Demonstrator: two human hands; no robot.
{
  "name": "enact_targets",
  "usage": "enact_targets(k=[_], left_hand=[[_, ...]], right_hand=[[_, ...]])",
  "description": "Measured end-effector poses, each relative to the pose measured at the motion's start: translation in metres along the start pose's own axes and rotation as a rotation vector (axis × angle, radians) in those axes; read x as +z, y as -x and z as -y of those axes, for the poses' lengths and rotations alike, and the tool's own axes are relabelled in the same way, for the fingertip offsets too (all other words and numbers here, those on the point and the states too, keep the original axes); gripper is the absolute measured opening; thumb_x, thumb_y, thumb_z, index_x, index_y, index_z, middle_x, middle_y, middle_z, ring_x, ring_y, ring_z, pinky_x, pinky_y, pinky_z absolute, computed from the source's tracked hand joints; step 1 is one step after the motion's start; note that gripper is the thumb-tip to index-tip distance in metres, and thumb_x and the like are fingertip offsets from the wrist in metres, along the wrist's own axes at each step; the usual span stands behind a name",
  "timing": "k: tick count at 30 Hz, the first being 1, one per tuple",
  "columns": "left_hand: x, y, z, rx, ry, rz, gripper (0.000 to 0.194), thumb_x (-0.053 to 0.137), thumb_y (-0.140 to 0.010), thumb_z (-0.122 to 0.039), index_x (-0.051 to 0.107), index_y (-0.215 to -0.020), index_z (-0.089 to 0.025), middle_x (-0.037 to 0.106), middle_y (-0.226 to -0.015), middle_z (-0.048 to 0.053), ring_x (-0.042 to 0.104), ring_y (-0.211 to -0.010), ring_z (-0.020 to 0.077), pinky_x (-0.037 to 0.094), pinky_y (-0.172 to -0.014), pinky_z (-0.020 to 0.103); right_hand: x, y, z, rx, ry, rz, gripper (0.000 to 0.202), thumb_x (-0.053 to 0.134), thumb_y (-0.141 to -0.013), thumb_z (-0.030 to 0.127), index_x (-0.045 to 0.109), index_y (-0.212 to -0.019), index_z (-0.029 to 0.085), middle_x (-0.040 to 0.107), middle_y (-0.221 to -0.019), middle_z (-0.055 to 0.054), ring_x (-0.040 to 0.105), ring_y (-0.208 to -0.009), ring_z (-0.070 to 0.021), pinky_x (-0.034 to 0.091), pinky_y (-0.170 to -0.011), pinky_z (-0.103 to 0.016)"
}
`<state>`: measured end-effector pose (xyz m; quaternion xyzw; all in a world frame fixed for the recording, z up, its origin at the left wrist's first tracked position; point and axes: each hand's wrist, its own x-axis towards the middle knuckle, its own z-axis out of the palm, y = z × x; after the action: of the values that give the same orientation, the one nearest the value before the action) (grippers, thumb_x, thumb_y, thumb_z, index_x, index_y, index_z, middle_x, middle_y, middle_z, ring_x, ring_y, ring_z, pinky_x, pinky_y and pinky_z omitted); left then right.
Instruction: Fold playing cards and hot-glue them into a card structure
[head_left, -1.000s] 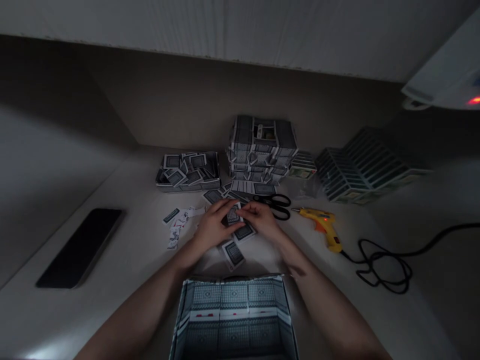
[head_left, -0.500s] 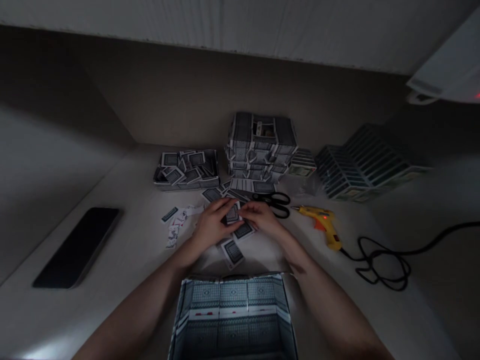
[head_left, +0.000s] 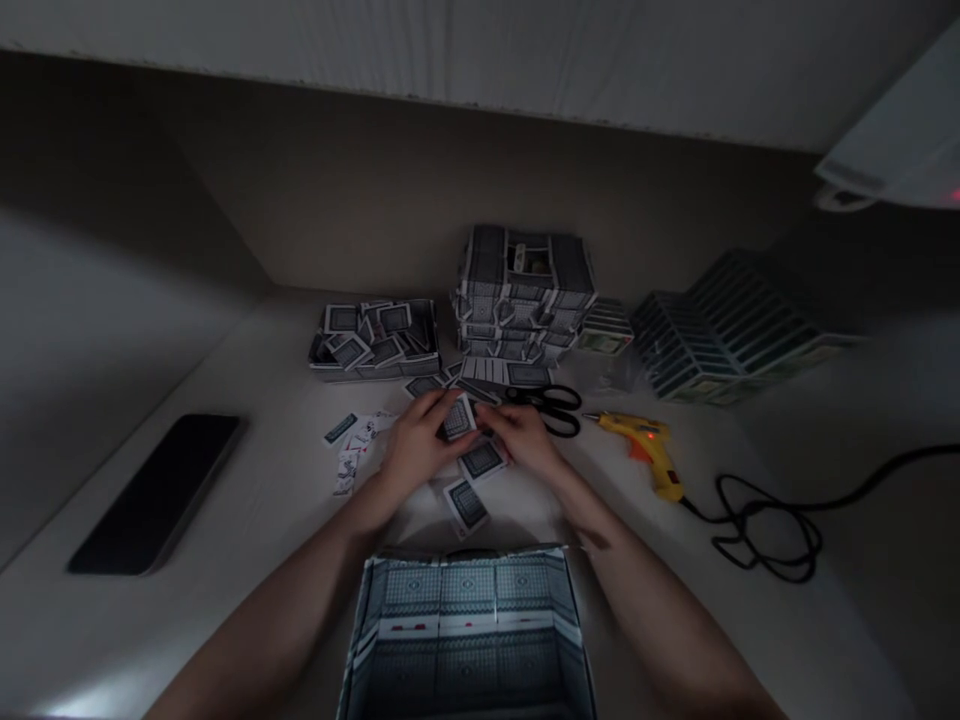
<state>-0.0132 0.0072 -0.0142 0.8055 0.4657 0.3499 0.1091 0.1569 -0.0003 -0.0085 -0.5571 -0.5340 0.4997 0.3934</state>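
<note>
My left hand is closed around a playing card, its patterned back facing up. Close to the card's right edge is my right hand, fingers curled together; whatever is between them is hidden. Below the hands, two face-down cards lie on the table, an upper card and a lower card. Nearest to me stands an open box made of playing cards. More loose cards spread just beyond my fingers.
Black scissors and a yellow glue gun with a looped cable lie to the right. Left are cut card scraps and a phone. Behind stand a card-filled tray, a stacked card structure and banded green packs.
The card in my left hand has shifted slightly left and tilted, and my right fingers have drawn a little apart from it. The upper card on the table has moved slightly left.
</note>
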Motion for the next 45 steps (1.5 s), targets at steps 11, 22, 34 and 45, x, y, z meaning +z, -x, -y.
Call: enact_targets(k=[11,22,34,45], left_hand=[[-0.0011,0.0009,-0.0039,0.021,-0.025,-0.01,0.049,0.062,-0.071,-0.042,0.053,-0.115,-0.021,0.059,-0.108,0.008,0.056,-0.099,0.0211,0.046,-0.087,0.032],[-0.0008,0.0013,-0.0053,0.071,-0.028,-0.005,0.045,0.059,-0.074,-0.04,0.054,-0.114,-0.021,0.059,-0.108,0.007,0.056,-0.1,0.0202,0.046,-0.087,0.031],[-0.0025,0.0017,-0.0052,0.102,-0.061,0.053,0.049,0.058,-0.073,-0.046,0.055,-0.115,-0.021,0.06,-0.109,0.008,0.056,-0.1,0.0213,0.046,-0.088,0.033],[-0.0056,0.0018,-0.0073,0.116,-0.148,0.037,0.055,0.056,-0.072,-0.052,0.054,-0.116,-0.019,0.062,-0.106,0.008,0.057,-0.098,0.0211,0.046,-0.085,0.032]], right_hand=[[0.001,0.0019,-0.0005,0.0,0.02,0.007,0.049,0.048,-0.074,0.058,0.061,-0.053,0.016,0.038,-0.028,0.005,0.034,-0.027,-0.0079,0.024,-0.032,-0.022],[0.0025,0.0002,-0.0007,0.013,-0.115,0.036,0.027,0.067,-0.061,0.042,0.064,-0.07,0.016,0.047,-0.04,0.007,0.033,-0.031,-0.006,0.023,-0.033,-0.021],[0.0013,0.001,0.0022,0.035,-0.205,0.048,0.024,0.071,-0.054,0.036,0.061,-0.06,0.016,0.048,-0.041,0.007,0.031,-0.031,-0.0039,0.02,-0.033,-0.02],[-0.0009,0.0003,0.0011,0.008,-0.198,0.052,0.021,0.07,-0.057,0.033,0.062,-0.062,0.014,0.048,-0.043,0.007,0.031,-0.034,-0.0034,0.021,-0.035,-0.019]])
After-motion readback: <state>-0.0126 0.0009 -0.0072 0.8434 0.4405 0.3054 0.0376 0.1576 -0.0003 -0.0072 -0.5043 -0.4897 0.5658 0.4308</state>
